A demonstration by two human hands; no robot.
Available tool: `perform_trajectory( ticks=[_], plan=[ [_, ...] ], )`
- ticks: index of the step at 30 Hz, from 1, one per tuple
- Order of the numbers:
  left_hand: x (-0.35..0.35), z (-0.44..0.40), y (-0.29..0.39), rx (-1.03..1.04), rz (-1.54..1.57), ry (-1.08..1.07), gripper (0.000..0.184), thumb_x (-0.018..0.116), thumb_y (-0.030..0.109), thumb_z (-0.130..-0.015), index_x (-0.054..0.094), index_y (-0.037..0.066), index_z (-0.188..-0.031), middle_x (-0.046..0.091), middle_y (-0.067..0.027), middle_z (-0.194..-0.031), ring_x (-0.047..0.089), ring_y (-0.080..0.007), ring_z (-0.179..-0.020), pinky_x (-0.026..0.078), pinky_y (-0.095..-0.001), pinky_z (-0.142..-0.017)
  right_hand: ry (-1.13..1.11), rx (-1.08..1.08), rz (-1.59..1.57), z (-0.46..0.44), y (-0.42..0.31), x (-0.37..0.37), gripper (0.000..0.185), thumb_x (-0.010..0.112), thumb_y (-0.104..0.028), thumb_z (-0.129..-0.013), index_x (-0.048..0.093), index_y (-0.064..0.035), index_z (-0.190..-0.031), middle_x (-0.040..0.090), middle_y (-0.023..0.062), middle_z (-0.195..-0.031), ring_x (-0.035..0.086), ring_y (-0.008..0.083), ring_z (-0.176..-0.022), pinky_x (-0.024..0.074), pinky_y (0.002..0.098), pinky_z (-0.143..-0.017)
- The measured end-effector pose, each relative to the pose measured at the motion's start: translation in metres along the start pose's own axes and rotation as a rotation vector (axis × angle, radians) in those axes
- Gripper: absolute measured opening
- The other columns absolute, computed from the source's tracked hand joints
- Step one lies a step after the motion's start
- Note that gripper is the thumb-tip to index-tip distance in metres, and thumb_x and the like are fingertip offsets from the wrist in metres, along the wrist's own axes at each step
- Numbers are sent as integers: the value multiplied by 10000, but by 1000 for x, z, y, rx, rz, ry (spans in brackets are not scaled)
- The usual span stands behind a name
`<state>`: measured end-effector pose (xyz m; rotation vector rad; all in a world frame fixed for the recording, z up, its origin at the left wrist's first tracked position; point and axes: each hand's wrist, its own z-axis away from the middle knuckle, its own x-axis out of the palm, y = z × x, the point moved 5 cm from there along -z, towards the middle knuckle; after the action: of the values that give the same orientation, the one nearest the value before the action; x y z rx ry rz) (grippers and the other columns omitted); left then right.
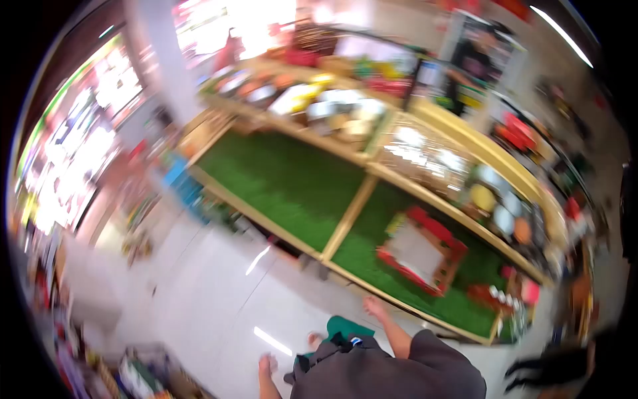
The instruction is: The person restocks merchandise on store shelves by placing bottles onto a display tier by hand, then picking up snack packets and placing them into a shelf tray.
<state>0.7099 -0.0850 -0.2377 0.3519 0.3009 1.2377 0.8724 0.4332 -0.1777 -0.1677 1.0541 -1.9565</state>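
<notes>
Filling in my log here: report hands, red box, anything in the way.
Left hand, right hand: nothing visible in either. Red box on green turf, beyond right hand. Wooden front rail between right hand and box.

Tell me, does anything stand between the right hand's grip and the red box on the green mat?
Yes: the wooden edge nearest the person crosses the line from the right hand's grip to the red box. Past it, only green mat shows before the box, though the picture is blurred.

Glossy pale tiled floor [199, 292], wooden display stand [349, 211], whitish pillar [156, 60], bright ceiling light [562, 35]
</notes>
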Motion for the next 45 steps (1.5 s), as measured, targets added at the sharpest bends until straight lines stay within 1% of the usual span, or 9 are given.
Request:
perform_trajectory(
  ticks=[4,9,17,29,31,33,35,38,45],
  plan=[
    [-23,-14,108,217,-106,176,371,463,353,-847,489,101,-1117,602,-90,-1006,578,-208,-788,476,-375,-638,-82,-51,125,-29,-73,52,307,452,-274,-832,525,-85,-1062,565,44,-785,548,148,-602,460,283,-493],
    [-41,-7,209,310,-114,366,356,470,297,-802,530,41,-1043,597,-85,-859,567,-156,-660,443,-292,-502,-102,189,156,-94,-77,94,302,439,-279,-824,501,-67,-1030,556,77,-793,570,216,-603,479,336,-477],
    [-90,-5,185,-101,41,401,388,476,324,-805,477,94,-1117,593,-106,-932,573,-238,-730,464,-423,-614,-224,388,213,-170,-139,196,332,450,-313,-845,490,-66,-1064,575,117,-901,584,232,-700,487,385,-589],
    [-104,-63,209,-536,178,132,307,483,294,-798,505,110,-1043,563,-68,-1021,554,-262,-848,455,-422,-710,-314,313,157,-255,-326,362,313,496,-300,-828,491,-68,-1038,577,80,-795,552,183,-597,478,348,-523],
    [-135,-53,293,-92,88,214,299,485,304,-803,509,114,-1033,555,-63,-1023,546,-261,-828,458,-438,-697,-258,298,170,-261,-350,386,336,496,-298,-827,487,-61,-1065,580,92,-834,560,206,-634,488,372,-562],
    [-189,-141,306,-291,255,189,306,487,313,-803,509,108,-1030,552,-72,-1008,548,-267,-803,461,-458,-670,-217,311,218,-261,-374,412,346,492,-299,-829,484,-72,-1089,582,98,-859,566,222,-671,492,388,-587],
    [-238,-200,372,-127,86,230,332,476,323,-811,510,89,-1044,557,-113,-965,553,-269,-771,464,-466,-586,-234,340,320,-258,-397,441,330,493,-300,-829,493,-89,-1082,584,93,-865,564,220,-662,492,386,-582],
    [-292,-240,515,134,119,377,367,489,306,-818,519,12,-1036,590,-94,-787,534,-162,-557,429,-283,-430,-229,280,356,-276,-427,496,310,505,-291,-820,508,-95,-1060,590,76,-845,556,192,-641,485,359,-564],
    [-313,-284,813,448,-78,266,368,486,338,-841,504,82,-1106,569,-67,-942,542,-169,-752,463,-309,-596,-177,222,297,-305,-502,600,297,511,-282,-812,539,-73,-1021,610,93,-856,577,193,-651,488,338,-551]
  ],
)
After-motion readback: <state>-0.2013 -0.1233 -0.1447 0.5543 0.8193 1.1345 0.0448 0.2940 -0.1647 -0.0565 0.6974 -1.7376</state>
